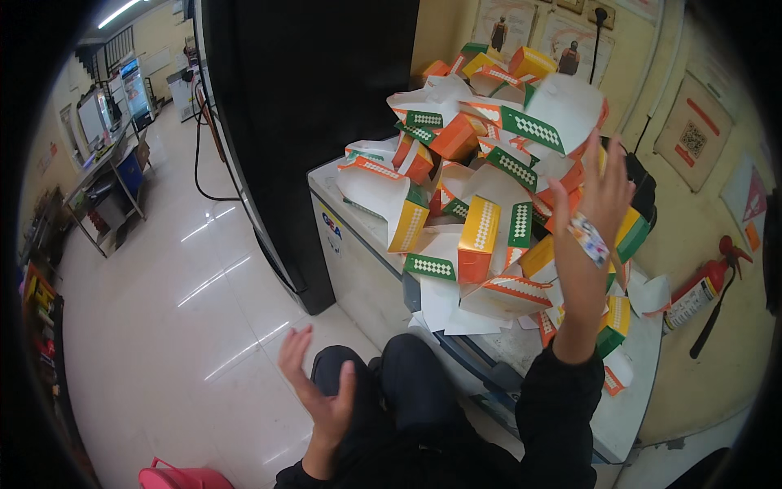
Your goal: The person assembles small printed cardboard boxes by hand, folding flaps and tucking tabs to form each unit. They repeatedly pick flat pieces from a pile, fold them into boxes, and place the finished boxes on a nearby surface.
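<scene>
A large heap of paper food boxes (479, 232) in orange, green and yellow, with white insides, covers the top of a white chest freezer (354, 281). Over the right side of this heap, my right hand (599, 187) is raised with its fingers stretched and apart; a patterned band circles the wrist. It is nearest to a white-sided open box (562, 106), and whether the fingertips touch it I cannot tell. My left hand (324, 399) hangs in the air by my knees, well off the heap, fingers spread and nothing in it. Loose white paper pieces (456, 306) lie at the heap's front edge.
A tall black cabinet (301, 122) stands left of the freezer. On the right wall hangs a red fire extinguisher (707, 281). A pink bucket (183, 478) sits on the floor at lower left. Far left are a metal table (110, 167) and shelves.
</scene>
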`<move>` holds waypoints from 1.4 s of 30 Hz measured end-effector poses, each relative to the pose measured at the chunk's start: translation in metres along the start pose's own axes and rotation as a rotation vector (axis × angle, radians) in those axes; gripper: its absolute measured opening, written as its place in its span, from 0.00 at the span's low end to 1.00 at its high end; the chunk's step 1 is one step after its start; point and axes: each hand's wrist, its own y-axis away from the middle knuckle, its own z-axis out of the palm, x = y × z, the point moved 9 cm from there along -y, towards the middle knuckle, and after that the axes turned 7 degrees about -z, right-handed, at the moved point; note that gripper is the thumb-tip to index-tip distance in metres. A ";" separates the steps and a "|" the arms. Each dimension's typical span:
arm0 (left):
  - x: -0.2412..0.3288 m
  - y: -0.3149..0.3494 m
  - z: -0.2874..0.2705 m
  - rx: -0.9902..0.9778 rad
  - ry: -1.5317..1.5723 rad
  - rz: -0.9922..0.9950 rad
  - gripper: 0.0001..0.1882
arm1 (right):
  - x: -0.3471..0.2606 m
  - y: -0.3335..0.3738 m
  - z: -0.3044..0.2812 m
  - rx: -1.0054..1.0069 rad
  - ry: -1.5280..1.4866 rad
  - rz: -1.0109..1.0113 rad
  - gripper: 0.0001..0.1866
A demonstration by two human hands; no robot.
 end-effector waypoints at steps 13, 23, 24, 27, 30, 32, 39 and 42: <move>0.000 0.017 0.073 -0.463 -0.004 -0.015 0.30 | -0.067 0.222 0.056 -0.853 -0.491 -0.155 0.19; 0.001 0.018 0.104 -0.544 0.049 0.014 0.35 | 0.002 0.172 0.062 -0.567 -0.568 0.129 0.13; 0.002 0.015 0.106 -0.541 0.055 0.016 0.35 | 0.016 0.162 0.060 -0.532 -0.542 0.236 0.11; 0.003 0.007 0.108 -0.524 0.077 0.013 0.36 | 0.042 0.127 0.041 -0.318 -0.556 0.409 0.09; 0.004 0.000 0.102 -0.492 0.115 -0.009 0.37 | 0.056 0.102 0.027 -0.136 -0.637 0.515 0.09; -0.001 -0.003 0.097 -0.466 0.151 -0.054 0.38 | 0.060 0.088 0.015 -0.027 -0.642 0.506 0.09; -0.076 -0.067 0.133 -0.217 0.272 -0.103 0.47 | 0.077 0.060 -0.038 0.289 -0.526 0.475 0.08; -0.121 -0.097 0.183 -0.231 0.272 -0.180 0.45 | 0.087 0.060 -0.055 0.430 -0.676 0.525 0.09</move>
